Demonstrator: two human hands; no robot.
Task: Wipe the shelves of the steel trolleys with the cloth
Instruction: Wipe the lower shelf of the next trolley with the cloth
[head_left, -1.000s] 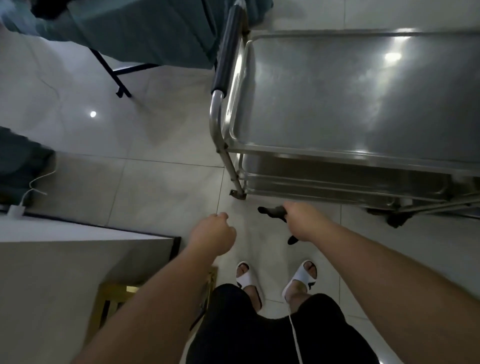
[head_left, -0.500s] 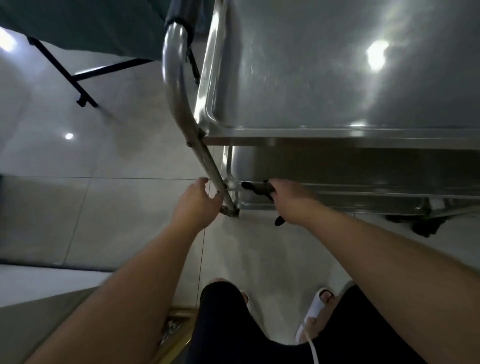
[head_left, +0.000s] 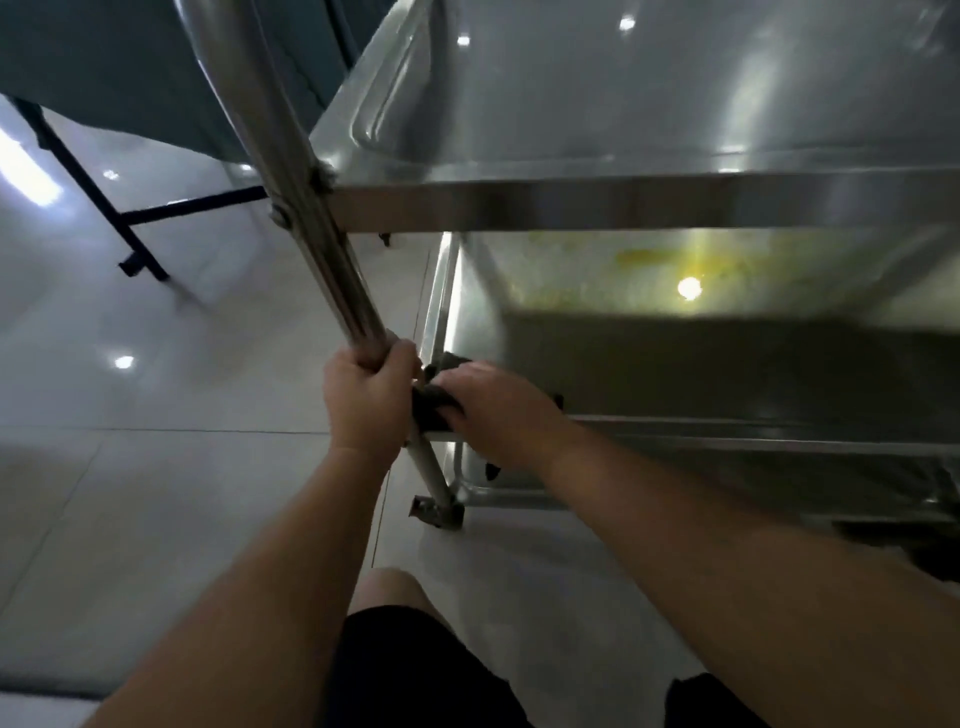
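Note:
A steel trolley fills the upper right, with its top shelf (head_left: 649, 104) above and a middle shelf (head_left: 727, 374) below it, the far part of which carries yellowish smears. My left hand (head_left: 366, 400) grips the trolley's slanted steel leg (head_left: 322, 244) just beside the middle shelf's near left corner. My right hand (head_left: 498, 410) holds a dark cloth (head_left: 434, 402) bunched at that corner, on the shelf's rim. Most of the cloth is hidden under the hand.
A lower shelf rim (head_left: 519, 499) and the leg's foot bracket (head_left: 436, 512) sit near the floor. A black caster (head_left: 904, 545) shows at the right. A black-framed stand with teal fabric (head_left: 130, 78) stands at the upper left over pale floor tiles (head_left: 156, 467).
I have bent lower and closer to the trolley. My left hand closed round the leg, and my right hand brought the cloth up onto the middle shelf's near left corner.

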